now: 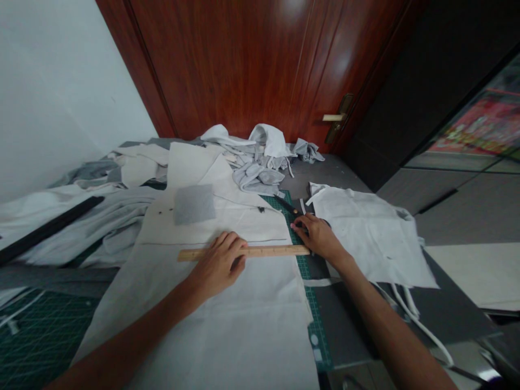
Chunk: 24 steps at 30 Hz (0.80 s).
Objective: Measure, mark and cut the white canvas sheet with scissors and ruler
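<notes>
A long white cloth (pixel 227 336) lies spread in front of me, with a dark line drawn across it. My left hand (pixel 221 260) presses a wooden ruler (pixel 276 250) onto this cloth, its fingers bent over the ruler just below the line. Near the ruler's right end, my right hand (pixel 319 235) has its fingers drawn together; whatever they may hold is hidden. Black scissors (pixel 289 207) lie right beside that hand, blades toward the upper left, the handles partly covered by it. A small grey fabric square (pixel 195 205) rests on the white cloth.
Green cutting mats (pixel 49 336) show beneath the cloth at both sides. Crumpled grey and white fabrics (pixel 260 162) pile up at the back and left, with a black strip (pixel 49 230) across them. Another white cloth piece (pixel 365 233) lies right, near the table edge. A wooden door (pixel 244 65) stands behind.
</notes>
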Tool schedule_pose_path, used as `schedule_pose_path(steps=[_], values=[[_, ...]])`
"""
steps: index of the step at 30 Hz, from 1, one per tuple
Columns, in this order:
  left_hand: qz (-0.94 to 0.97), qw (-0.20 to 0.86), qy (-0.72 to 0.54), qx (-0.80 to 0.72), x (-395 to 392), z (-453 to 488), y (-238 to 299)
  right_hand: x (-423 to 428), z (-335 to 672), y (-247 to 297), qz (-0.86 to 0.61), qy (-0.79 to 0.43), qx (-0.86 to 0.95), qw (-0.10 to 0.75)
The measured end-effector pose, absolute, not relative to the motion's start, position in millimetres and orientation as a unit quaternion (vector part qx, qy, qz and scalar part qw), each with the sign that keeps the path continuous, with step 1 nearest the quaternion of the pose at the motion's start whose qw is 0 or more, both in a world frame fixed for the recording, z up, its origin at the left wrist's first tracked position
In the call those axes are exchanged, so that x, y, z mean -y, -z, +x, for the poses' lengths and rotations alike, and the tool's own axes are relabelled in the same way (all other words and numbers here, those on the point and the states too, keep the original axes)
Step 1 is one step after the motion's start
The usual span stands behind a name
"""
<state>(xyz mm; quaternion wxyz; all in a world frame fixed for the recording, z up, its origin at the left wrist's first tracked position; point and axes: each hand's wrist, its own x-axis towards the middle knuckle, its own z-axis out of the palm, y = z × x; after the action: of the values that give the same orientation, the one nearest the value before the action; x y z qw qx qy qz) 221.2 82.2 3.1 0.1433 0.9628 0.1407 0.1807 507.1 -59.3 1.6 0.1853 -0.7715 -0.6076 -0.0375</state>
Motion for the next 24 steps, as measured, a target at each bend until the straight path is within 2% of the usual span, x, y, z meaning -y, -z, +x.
schedule_pose_path(steps=[15, 24], values=[[0.965, 0.145, -0.166, -0.146, -75, 221, -9, 51, 508, 13, -0.756, 0.075, 0.615, 0.211], [0.967, 0.138, -0.166, -0.140, -74, 221, -8, 52, 503, 7, -0.752, 0.052, 0.618, 0.224]])
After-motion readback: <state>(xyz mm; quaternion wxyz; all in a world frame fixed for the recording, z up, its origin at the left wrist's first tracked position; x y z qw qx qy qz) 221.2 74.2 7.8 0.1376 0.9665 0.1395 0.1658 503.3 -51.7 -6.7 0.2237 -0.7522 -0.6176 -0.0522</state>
